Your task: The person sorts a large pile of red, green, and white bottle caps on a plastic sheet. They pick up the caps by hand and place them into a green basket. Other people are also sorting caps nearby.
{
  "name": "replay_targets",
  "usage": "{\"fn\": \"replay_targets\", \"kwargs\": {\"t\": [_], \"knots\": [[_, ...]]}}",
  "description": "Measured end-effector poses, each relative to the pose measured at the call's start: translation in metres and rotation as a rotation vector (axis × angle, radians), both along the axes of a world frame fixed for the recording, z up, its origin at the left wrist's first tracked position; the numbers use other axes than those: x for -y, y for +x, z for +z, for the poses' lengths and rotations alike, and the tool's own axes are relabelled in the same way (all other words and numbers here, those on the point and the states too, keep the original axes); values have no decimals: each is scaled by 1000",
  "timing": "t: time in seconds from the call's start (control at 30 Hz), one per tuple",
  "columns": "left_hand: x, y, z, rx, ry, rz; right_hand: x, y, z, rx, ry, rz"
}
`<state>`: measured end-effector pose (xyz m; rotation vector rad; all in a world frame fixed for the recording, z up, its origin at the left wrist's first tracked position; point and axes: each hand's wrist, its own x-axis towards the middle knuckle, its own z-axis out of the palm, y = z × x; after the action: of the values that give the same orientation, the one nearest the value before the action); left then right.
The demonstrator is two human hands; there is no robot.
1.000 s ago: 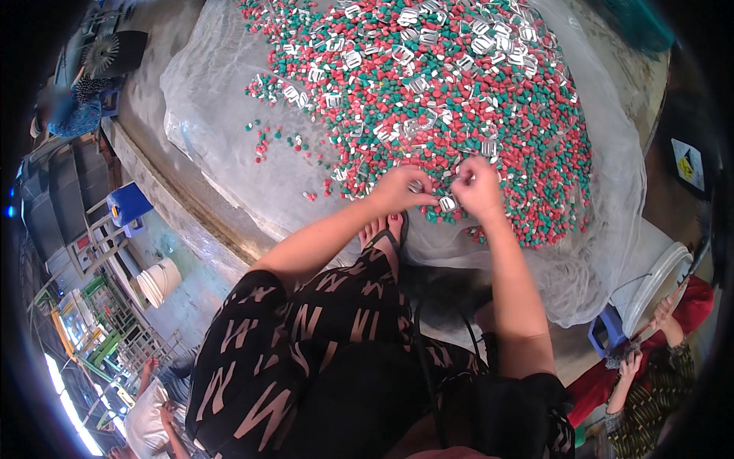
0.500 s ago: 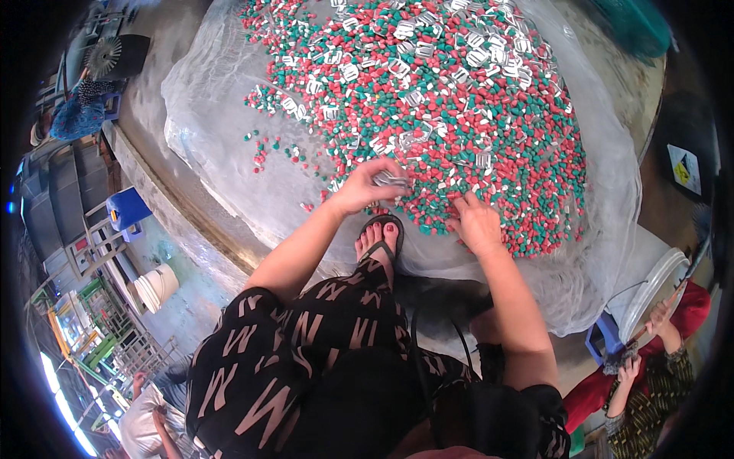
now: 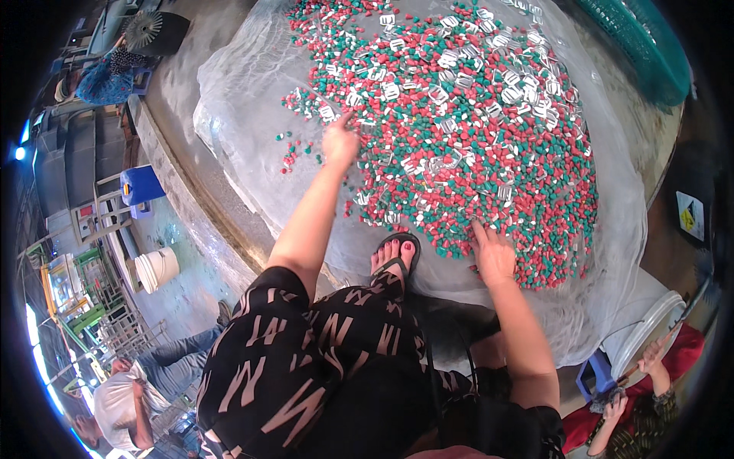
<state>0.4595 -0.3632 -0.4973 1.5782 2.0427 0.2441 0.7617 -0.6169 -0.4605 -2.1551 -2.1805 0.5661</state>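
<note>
A wide spread of small red, green and white pebble-like pieces (image 3: 489, 183) lies on a translucent sheet (image 3: 252, 99), with many flat silver slotted buckles (image 3: 447, 58) scattered among them. My left hand (image 3: 342, 144) reaches to the left edge of the spread, beside a buckle (image 3: 328, 113). Its forefinger points forward while the other fingers curl under, and its palm is hidden. At the near edge, my right hand (image 3: 495, 256) rests with stretched fingertips on the pieces, and nothing shows in it. My sandalled foot (image 3: 395, 255) stands between my arms.
A green plastic basket (image 3: 650, 53) stands at the far right. On the left are a low concrete kerb (image 3: 187, 191), a blue container (image 3: 142, 186) and white buckets (image 3: 157, 268). One person (image 3: 126, 405) is at lower left; another's hands (image 3: 614, 405) work by a large white tub (image 3: 650, 317) at lower right.
My left hand, which held silver buckles, has moved forward and left to the edge of the spread. My right hand stays on the near pieces, its fingers more stretched. The view has shifted.
</note>
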Motion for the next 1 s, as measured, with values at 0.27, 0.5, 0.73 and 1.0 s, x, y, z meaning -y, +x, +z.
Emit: {"fn": "replay_targets", "kwargs": {"t": [0.27,0.5,0.73,1.0], "knots": [[37,151,24,224,-13,-568,-7,-22,-21,-4,140,-264],[9,150,69,409,211,-624,0,-11,-22,76,157,-277],[24,180,63,170,144,-736,-10,-14,-31,24,292,-415],[0,200,46,519,-162,-646,-19,0,-14,-75,407,-403]]}}
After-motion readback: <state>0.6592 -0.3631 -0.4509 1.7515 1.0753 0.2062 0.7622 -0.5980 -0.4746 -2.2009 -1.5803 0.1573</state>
